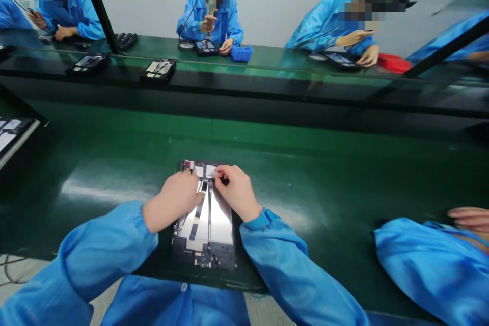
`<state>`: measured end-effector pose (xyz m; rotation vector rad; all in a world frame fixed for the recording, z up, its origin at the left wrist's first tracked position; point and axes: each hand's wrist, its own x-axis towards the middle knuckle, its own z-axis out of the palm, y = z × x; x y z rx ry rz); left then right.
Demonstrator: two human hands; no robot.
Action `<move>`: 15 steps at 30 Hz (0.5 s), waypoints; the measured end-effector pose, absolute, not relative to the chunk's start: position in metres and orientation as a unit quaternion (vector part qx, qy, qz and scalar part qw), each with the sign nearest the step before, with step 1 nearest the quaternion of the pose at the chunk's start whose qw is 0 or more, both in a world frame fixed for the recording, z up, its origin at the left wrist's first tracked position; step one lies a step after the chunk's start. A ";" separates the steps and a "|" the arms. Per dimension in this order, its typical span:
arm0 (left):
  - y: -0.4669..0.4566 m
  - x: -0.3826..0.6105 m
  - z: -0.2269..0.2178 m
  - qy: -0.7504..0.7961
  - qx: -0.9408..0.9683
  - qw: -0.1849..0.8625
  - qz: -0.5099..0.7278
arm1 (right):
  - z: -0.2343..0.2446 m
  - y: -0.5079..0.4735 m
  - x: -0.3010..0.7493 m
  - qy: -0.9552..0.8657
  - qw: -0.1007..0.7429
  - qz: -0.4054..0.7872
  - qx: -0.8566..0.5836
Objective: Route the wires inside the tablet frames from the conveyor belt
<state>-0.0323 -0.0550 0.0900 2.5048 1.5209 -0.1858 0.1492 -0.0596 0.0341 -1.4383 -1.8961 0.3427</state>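
An opened tablet (222, 221) lies on the green bench top in front of me, its inside facing up. Silver-white panels, dark flex strips and a black lower end with small connectors show. My left hand (176, 198) rests over its upper left part with the fingers curled down; their tips are mostly hidden. On the upper right, my right hand (239, 192) pinches thumb and forefinger together beside a white patch (210, 171). What the pinch holds, if anything, is too small to make out.
Part of another opened device (17, 137) stands at the left edge. A co-worker's blue sleeve (420, 265) reaches in from the right. Beyond the dark rail (244, 94), opened devices (158, 70) lie on a second bench, where several people work near a blue bin (241, 53).
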 end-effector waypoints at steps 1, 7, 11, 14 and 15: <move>-0.062 -0.027 0.086 0.530 0.840 0.096 -0.068 | 0.035 -0.060 0.149 -0.760 0.338 0.126 -0.541; -0.076 -0.011 0.070 0.565 0.818 0.094 -0.065 | 0.038 -0.074 0.159 -0.788 0.317 0.173 -0.499; -0.077 -0.014 0.071 0.560 0.815 0.143 -0.042 | 0.037 -0.082 0.165 -0.753 0.351 0.236 -0.504; -0.078 -0.014 0.072 0.569 0.807 0.161 -0.007 | 0.033 -0.084 0.170 -0.715 0.380 0.266 -0.523; -0.079 -0.013 0.071 0.571 0.806 0.157 0.001 | 0.031 -0.084 0.172 -0.700 0.388 0.278 -0.531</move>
